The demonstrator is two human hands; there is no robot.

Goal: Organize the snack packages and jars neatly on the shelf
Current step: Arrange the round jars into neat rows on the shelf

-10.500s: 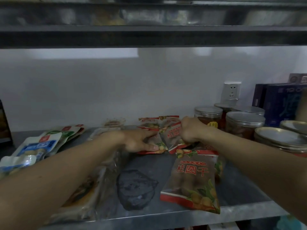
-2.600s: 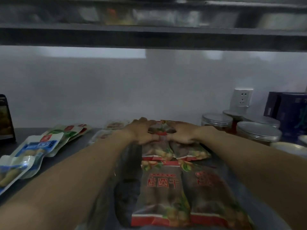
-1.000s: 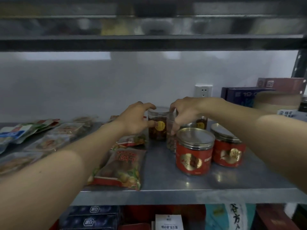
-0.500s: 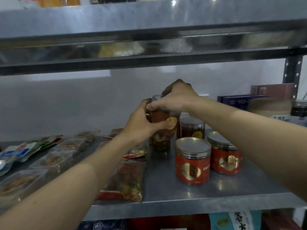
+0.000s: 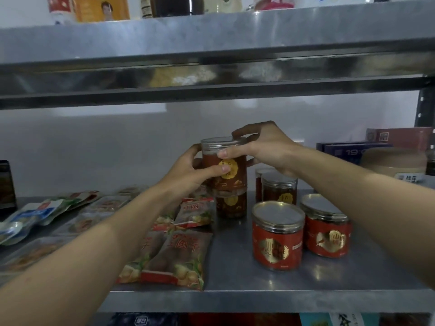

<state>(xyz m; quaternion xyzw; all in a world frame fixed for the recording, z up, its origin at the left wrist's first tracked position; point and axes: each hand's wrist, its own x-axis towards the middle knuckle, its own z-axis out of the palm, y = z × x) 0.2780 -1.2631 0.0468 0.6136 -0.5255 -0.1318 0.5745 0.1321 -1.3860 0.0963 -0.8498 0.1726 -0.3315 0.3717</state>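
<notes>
Gripping a jar [image 5: 223,165] with the left hand [image 5: 188,171] curled round its body and the right hand [image 5: 266,149] pinching near the lid, holding it upright over a second jar [image 5: 231,205] just below both hands, contact unclear, likely to stack them straight and save shelf [image 5: 235,300] room.

A dark blue box [image 5: 350,150] and a reddish box [image 5: 400,137] sit at the far right by the white wall [image 5: 94,149]. A tan round tub [image 5: 393,162] stands in front of them. Above, an orange package [image 5: 101,8] and a dark bottle [image 5: 174,5] stand on the top shelf [image 5: 211,36].
</notes>
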